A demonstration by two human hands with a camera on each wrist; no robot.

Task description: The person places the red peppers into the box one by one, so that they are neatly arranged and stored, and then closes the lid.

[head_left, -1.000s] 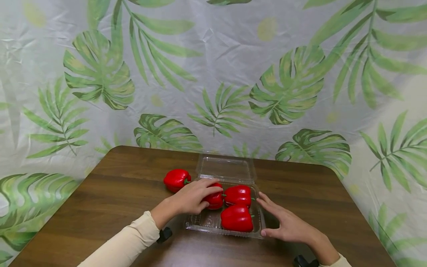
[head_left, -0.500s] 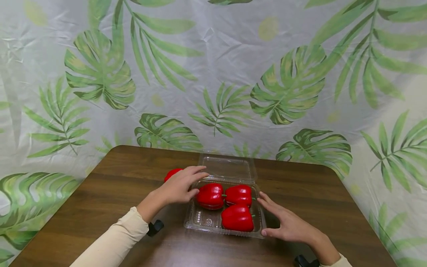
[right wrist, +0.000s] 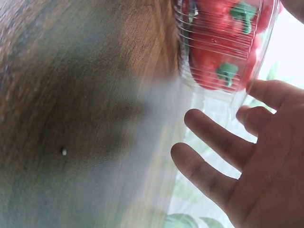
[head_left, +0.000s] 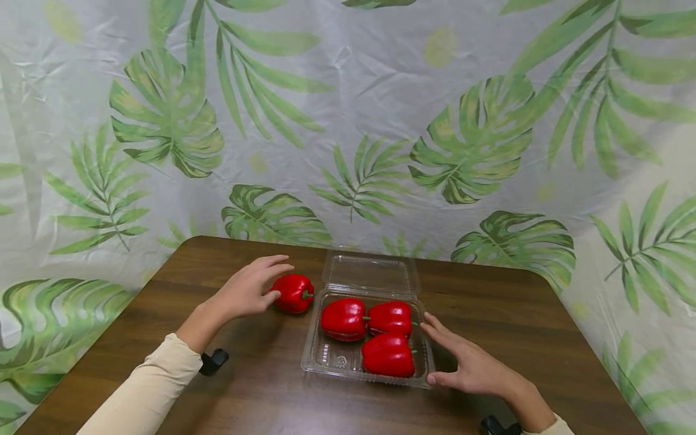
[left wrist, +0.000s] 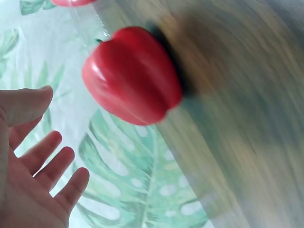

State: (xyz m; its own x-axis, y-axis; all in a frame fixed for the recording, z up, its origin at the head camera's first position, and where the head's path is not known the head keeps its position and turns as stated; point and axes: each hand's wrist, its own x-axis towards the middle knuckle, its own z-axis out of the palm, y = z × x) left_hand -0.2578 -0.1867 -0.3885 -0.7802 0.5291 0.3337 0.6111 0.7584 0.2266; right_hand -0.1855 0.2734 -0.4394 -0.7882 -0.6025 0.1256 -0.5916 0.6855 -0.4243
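The left hand (head_left: 247,290) hangs beside a loose red bell pepper (head_left: 293,294), its fingers spread and its thumb held away from them; the left wrist view shows a gap between this hand and the pepper. That pepper lies on its side on the brown wood-grain worktop (head_left: 489,302), just left of a clear plastic clamshell container (head_left: 315,361), its green stem pointing right. The container's hinged lid (head_left: 370,273) is folded back at the far side. Inside lie three more red bell peppers: a far left pepper (head_left: 344,319), a far right pepper (head_left: 390,318) and a near right pepper (head_left: 388,356), all with stems to the right. The right hand (head_left: 473,365) is spread at the container's right wall, with the index fingertip at its edge and the other fingers fanned apart. Cream sleeves (head_left: 147,386) cover both forearms. Behind hangs a pale sheet (head_left: 348,109) printed with green leaves
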